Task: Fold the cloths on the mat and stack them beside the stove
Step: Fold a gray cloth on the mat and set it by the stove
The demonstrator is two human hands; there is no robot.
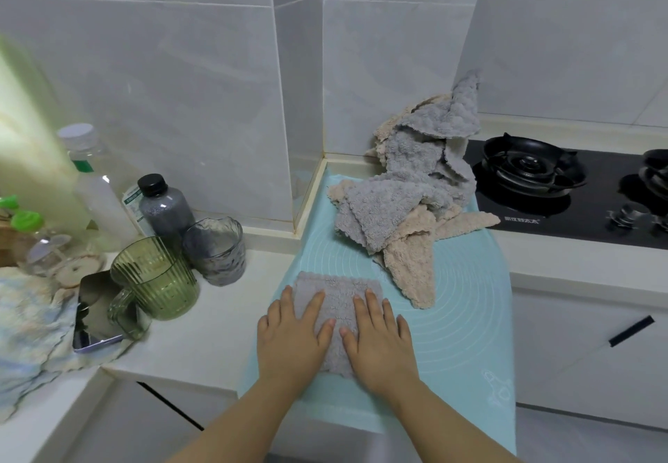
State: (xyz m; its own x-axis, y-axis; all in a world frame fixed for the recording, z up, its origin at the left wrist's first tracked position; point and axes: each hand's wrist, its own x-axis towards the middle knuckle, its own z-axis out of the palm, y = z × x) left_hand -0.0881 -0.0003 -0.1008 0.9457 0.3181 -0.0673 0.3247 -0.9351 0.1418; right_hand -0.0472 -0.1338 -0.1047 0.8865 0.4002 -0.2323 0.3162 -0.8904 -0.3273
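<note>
A small grey cloth (336, 294), folded into a rectangle, lies on the pale blue mat (459, 318) near its front left. My left hand (292, 336) and my right hand (379, 339) rest flat on it, palms down, fingers spread, pressing its left and right halves. Behind it a loose heap of grey and beige cloths (408, 188) runs from the middle of the mat up against the wall corner. The black stove (564, 191) sits just right of the heap.
On the counter to the left stand a green ribbed cup (155, 278), a glass jar (217, 249), a dark bottle (162, 206), a clear bottle (94, 180) and a phone (95, 312) on a patterned towel (25, 336). A cabinet handle (630, 330) is below the stove.
</note>
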